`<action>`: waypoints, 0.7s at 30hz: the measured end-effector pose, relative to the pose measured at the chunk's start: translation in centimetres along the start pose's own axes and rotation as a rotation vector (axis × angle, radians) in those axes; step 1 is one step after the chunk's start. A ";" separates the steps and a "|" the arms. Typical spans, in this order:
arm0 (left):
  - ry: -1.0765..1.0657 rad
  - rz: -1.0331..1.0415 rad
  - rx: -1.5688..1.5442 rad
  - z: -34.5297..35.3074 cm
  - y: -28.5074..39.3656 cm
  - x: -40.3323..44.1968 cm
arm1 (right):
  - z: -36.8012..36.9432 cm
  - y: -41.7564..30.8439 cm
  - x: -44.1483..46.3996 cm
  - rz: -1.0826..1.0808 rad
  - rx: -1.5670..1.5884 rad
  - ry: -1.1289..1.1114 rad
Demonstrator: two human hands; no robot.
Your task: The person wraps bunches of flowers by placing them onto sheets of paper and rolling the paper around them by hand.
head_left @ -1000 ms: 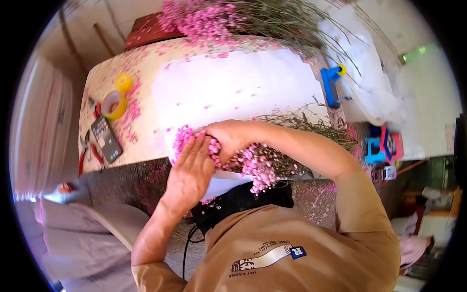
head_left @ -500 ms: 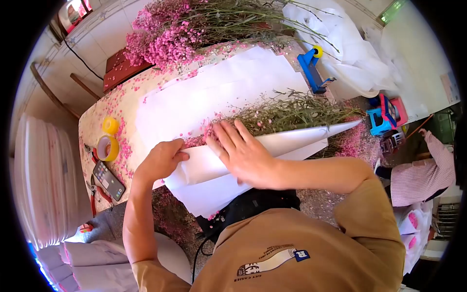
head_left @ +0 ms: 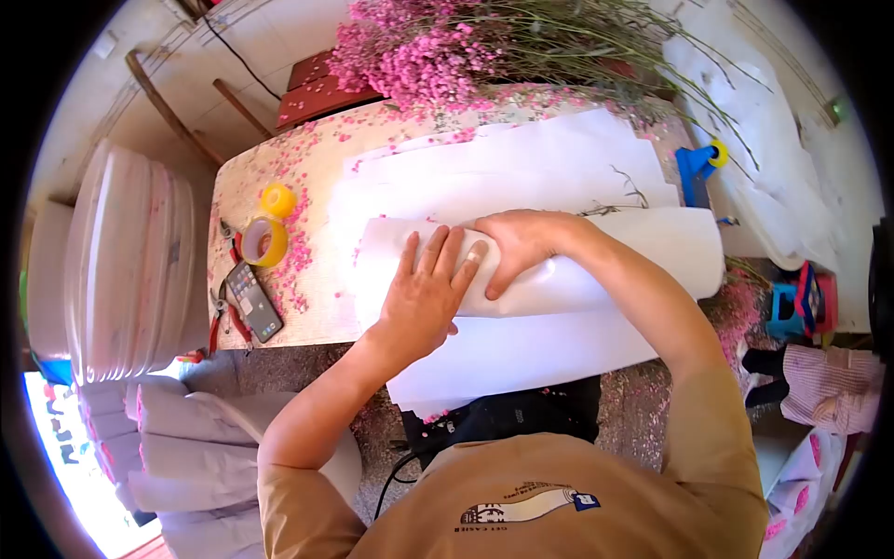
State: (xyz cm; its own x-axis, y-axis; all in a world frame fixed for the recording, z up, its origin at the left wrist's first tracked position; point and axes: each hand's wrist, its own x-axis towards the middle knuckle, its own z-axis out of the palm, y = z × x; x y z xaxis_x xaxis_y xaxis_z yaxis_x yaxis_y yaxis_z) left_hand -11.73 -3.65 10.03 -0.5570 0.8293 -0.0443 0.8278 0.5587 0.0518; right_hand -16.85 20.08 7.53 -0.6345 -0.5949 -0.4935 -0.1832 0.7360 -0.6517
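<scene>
A sheet of white paper is wrapped into a thick roll (head_left: 643, 247) lying across the table. A few thin stems (head_left: 622, 200) stick out along its far edge; the flowers inside are hidden. My left hand (head_left: 426, 291) lies flat on the near side of the roll at its left part, fingers spread. Beside it, my right hand (head_left: 529, 244) is curled over the top of the roll, its thumb pressed on the near side and its fingertips mostly hidden. More white paper sheets (head_left: 577, 149) lie flat beneath and behind the roll.
Pink flowers on long stems (head_left: 419, 65) lie at the back. At left are tape rolls (head_left: 264, 242), pliers (head_left: 223, 317) and a phone (head_left: 253, 300). A blue tape dispenser (head_left: 694, 175) stands at right. Another person's patterned sleeve (head_left: 829, 382) shows at far right.
The paper now covers the flowers and stems that were lying exposed. My right hand has moved onto the top of the roll, and my left has gone from gripping the paper's edge to lying flat.
</scene>
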 end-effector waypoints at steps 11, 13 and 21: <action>-0.611 0.054 -0.314 -1.4 -8.9 8.6 | -2.2 0.0 -7.1 0.229 -0.358 0.109; -0.659 0.016 -0.367 -2.5 -8.8 8.9 | -2.2 0.7 -6.5 0.217 -0.318 0.095; 0.139 0.000 0.053 2.2 -2.1 -1.7 | 8.8 1.3 -8.5 -0.165 -0.637 0.672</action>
State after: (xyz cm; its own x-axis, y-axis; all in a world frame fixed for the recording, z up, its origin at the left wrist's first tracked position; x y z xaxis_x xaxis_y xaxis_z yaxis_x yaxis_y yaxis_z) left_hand -12.36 -6.22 7.85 -0.5583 0.8242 0.0949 0.8278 0.5610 -0.0010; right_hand -5.10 23.25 5.84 -0.8276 -0.5429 0.1427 -0.5601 0.8152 -0.1474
